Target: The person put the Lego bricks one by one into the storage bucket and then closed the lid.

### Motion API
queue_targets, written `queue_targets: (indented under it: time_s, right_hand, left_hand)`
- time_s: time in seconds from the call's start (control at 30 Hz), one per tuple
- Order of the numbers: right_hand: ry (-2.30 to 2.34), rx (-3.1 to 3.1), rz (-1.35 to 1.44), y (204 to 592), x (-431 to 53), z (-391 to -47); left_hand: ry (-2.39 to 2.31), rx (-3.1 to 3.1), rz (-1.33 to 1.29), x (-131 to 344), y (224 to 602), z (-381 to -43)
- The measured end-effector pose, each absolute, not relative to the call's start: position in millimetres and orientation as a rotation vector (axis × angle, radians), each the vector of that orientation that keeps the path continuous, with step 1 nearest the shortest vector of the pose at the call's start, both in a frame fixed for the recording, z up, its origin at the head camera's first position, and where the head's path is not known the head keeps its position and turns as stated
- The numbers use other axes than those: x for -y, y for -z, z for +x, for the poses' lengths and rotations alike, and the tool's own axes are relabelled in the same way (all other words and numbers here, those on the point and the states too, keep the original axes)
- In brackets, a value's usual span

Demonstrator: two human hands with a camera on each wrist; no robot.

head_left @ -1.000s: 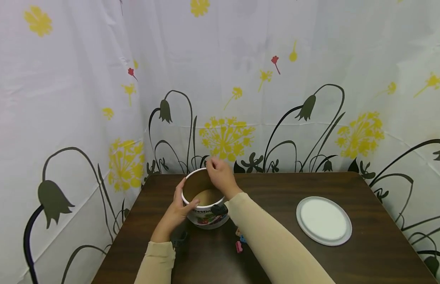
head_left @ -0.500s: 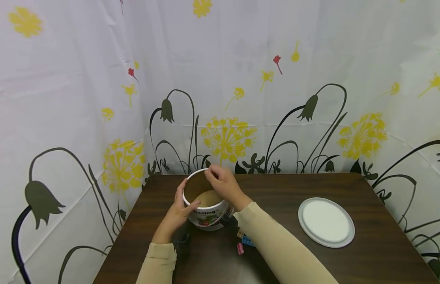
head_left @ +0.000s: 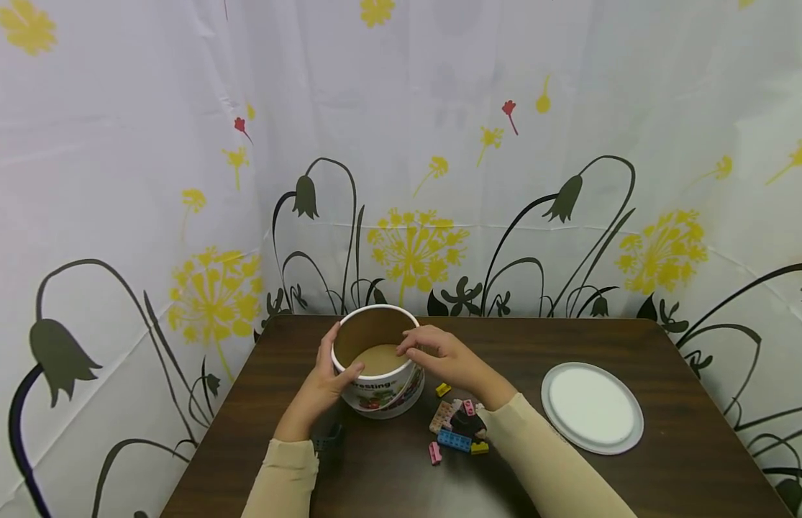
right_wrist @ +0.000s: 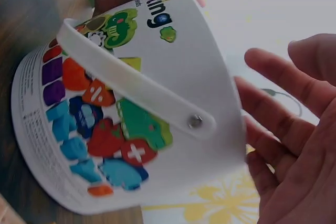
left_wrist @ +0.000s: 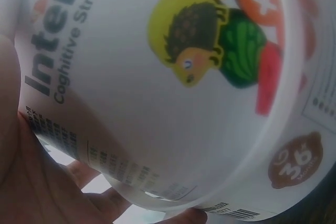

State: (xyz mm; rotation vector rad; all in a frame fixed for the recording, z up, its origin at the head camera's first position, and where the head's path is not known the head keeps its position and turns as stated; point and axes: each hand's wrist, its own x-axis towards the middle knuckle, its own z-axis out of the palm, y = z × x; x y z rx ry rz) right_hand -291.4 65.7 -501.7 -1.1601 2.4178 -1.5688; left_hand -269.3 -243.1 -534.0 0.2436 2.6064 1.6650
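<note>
A white bucket (head_left: 370, 401) with printed fruit and animal pictures stands on the table, tilted slightly; its inside shows a tan bottom and no contents. My left hand (head_left: 321, 388) grips its left side, thumb at the front rim and fingers round the outer wall. My right hand (head_left: 455, 365) hovers at the right rim with loosely bent, spread fingers and holds nothing. In the right wrist view those fingers (right_wrist: 270, 100) lie along the rim; whether they touch it I cannot tell. The bucket's white handle (right_wrist: 123, 77) hangs down against the wall.
Small toy blocks lie right of the bucket, among them a blue one (head_left: 454, 440), a pink one (head_left: 435, 453) and a yellow one (head_left: 443, 389). Farther right is a round white lid-like disc (head_left: 591, 406). A dark object (head_left: 329, 437) sits beside my left wrist.
My right hand has come from the bucket's far rim to its right side, and its curled fingers have loosened. More blocks are uncovered. The left hand keeps its grip.
</note>
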Motion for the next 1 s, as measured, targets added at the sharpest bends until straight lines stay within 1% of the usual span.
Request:
queue_targets:
  time_s: [0.17,0.23,0.33,0.53,0.73,0.83,1.0]
  right_hand:
    - [1.613,-2.484,-1.144,511.0,-91.8,-276.2]
    - [1.648,-2.529,-1.098,519.1,-101.1,-270.1]
    - [1.669,-2.601,-0.958,535.5,-111.3,-264.3]
    - [1.662,-2.677,-0.718,563.9,-117.9,-270.4]
    - [1.508,-2.787,-0.566,575.1,-128.0,-276.6]
    - [1.425,-2.832,-0.568,579.5,-131.2,-278.2]
    - [1.369,-2.800,-0.702,587.9,-130.1,-277.8]
  left_hand:
    - [-1.673,-2.595,0.265,243.6,534.1,-271.5]
    - [-1.665,-2.605,0.275,245.0,533.9,-271.3]
    - [-1.640,-2.628,0.289,247.3,532.7,-270.1]
    - [-1.655,-2.606,0.266,249.2,529.0,-269.2]
    - [-1.675,-2.601,0.289,247.0,532.8,-271.4]
    - [-1.681,-2.590,0.274,245.2,534.9,-272.6]
    - [-1.680,-2.586,0.259,244.0,536.0,-272.7]
